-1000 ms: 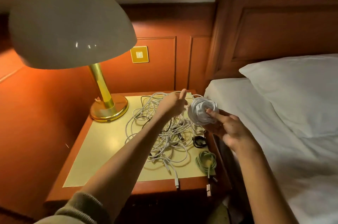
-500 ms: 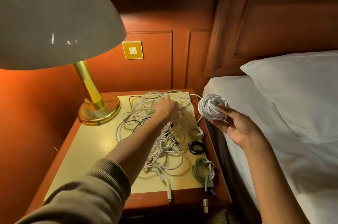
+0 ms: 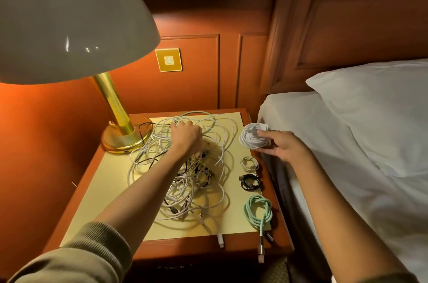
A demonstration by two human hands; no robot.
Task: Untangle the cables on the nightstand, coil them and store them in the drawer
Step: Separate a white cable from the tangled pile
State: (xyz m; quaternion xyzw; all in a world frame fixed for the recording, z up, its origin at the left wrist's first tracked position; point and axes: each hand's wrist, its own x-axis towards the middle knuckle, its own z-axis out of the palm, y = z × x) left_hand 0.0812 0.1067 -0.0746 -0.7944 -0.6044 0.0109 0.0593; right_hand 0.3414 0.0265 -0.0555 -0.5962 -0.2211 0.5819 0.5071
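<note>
Since the right hand [image 3: 286,147] dropped, white coil [image 3: 253,138] at nightstand [image 3: 104,192] edge

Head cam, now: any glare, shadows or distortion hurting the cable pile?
Head view: warm lamplight, nightstand bright, corners dim; glare specks on lampshade; left hand, gripping tangle, shades part of it; white coil in right hand not blown out; wide-angle bulges shade; no blur.
</note>
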